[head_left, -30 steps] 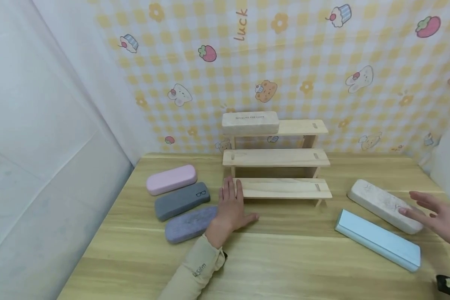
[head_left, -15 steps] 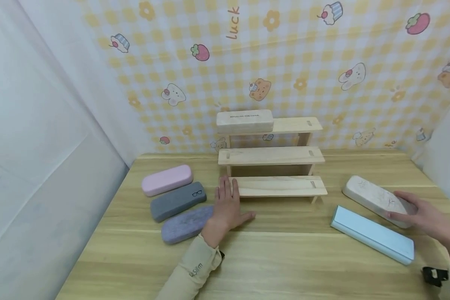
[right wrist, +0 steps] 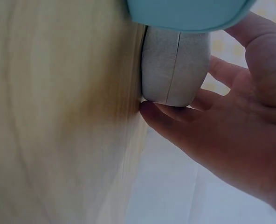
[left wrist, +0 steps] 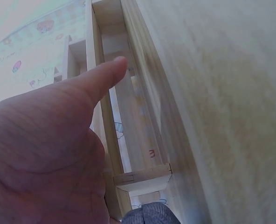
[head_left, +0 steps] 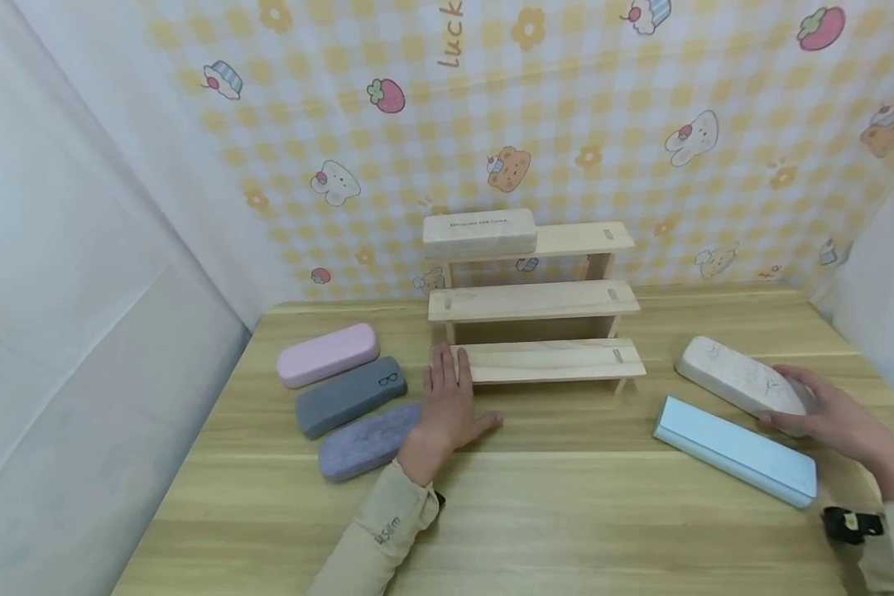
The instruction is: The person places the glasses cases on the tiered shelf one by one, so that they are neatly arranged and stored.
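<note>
A three-tier wooden display rack (head_left: pixel 551 362) stands at the back of the table. My left hand (head_left: pixel 447 411) rests at the left end of its lowest shelf, fingers straight and thumb spread to the side. On the right, a whitish marbled glasses case (head_left: pixel 741 379) lies slantwise on the table, and my right hand (head_left: pixel 838 424) grips its near end between thumb and fingers. The right wrist view shows the end of that case against the tabletop, partly covered by a light blue case (right wrist: pixel 189 14). Another whitish case (head_left: pixel 480 236), with small lettering, sits on the top shelf's left half.
Left of the rack lie a pink case (head_left: pixel 328 354), a grey-blue case (head_left: pixel 352 397) with a glasses mark, and a purple case (head_left: pixel 367 443) partly behind the left wrist. A yellow checked cloth (head_left: pixel 447 124) hangs behind the rack, and white sheeting (head_left: pixel 104 331) hangs at the left.
My right hand has come in from the right and down onto the whitish case, and its fingers have closed round the near end. The left hand stays at the rack. The head view shifts slightly.
</note>
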The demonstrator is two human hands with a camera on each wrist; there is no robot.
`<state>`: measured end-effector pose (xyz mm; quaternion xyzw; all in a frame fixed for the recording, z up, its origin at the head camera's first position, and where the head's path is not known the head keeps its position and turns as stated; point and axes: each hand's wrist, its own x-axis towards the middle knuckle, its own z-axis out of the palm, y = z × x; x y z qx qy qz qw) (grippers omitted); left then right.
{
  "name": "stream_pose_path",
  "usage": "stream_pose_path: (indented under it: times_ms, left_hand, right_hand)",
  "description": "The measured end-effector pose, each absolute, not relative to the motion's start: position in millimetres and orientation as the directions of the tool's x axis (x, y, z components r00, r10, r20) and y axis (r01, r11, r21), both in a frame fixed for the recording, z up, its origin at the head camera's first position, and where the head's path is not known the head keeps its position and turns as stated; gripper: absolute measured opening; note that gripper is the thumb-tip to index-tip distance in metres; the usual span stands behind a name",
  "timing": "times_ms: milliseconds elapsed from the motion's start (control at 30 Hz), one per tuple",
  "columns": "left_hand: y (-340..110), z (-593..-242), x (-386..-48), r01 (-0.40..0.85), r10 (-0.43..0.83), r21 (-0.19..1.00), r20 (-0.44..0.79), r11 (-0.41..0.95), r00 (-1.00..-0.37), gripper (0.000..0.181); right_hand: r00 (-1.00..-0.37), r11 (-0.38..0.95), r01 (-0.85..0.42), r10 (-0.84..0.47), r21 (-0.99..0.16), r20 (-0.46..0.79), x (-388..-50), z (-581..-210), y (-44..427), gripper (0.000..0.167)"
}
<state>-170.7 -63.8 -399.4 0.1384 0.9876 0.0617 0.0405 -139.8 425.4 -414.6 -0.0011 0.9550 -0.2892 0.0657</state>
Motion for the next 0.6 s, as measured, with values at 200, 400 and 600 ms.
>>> stream_pose_path:
  times_ms: [200, 400, 600]
  left_hand:
    - [-64.2, -397.3, -171.5, 0.264, 0.273, 0.130, -0.056, 0.956, -0.960, 0.106]
    - [-64.1, -395.7, -171.5, 0.259, 0.267, 0.118, -0.054, 0.959, -0.962, 0.105]
    - [-63.2, -395.1, -169.7, 0.256, 0.265, 0.115, -0.065, 0.960, -0.962, 0.105]
  right_hand:
    - [-0.992, 0.841, 0.028, -0.042, -0.540, -0.117, -139.5, -412.2, 423.8, 0.091]
    - [-0.992, 0.842, 0.023, -0.048, -0.540, -0.117, -138.1, -410.1, 421.9, 0.090]
    - [-0.990, 0.860, 0.055, -0.020, -0.507, -0.141, -137.2, -408.9, 421.7, 0.093]
